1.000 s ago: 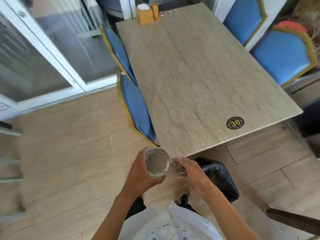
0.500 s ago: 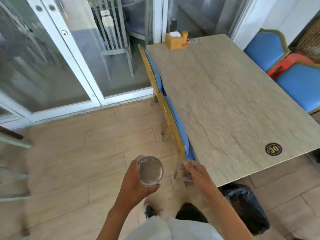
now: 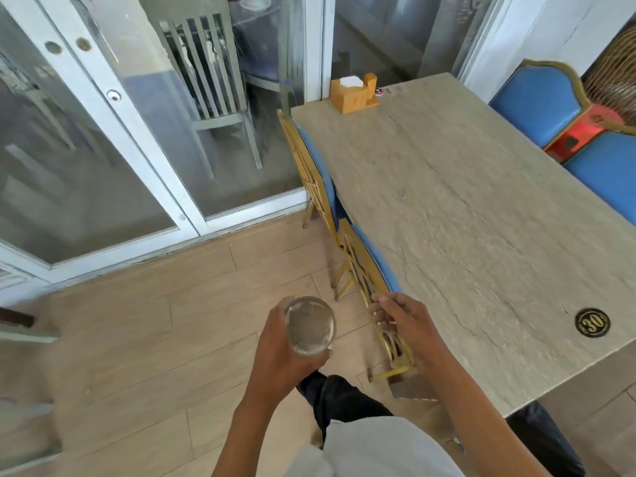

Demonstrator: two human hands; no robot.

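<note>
Glass held upright in left hand, fingers wrapped round its wall; carried over floor, beside near left corner of table. Since a second ago: right hand drawn off glass, fingers loosely curled, nothing held; table shifted rightward in view; glass judged carried past table, not set down. Counted: one glass; one table; four blue chairs, two each side; one napkin holder; one number disc.

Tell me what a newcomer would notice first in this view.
The clear drinking glass gripped in the left hand, low centre over the wooden floor, draws the eye first. Next is the long grey stone-look table on the right, a black round badge marked 30 by its near corner. The right hand is beside the gold-framed blue chair at the table's left edge.
</note>
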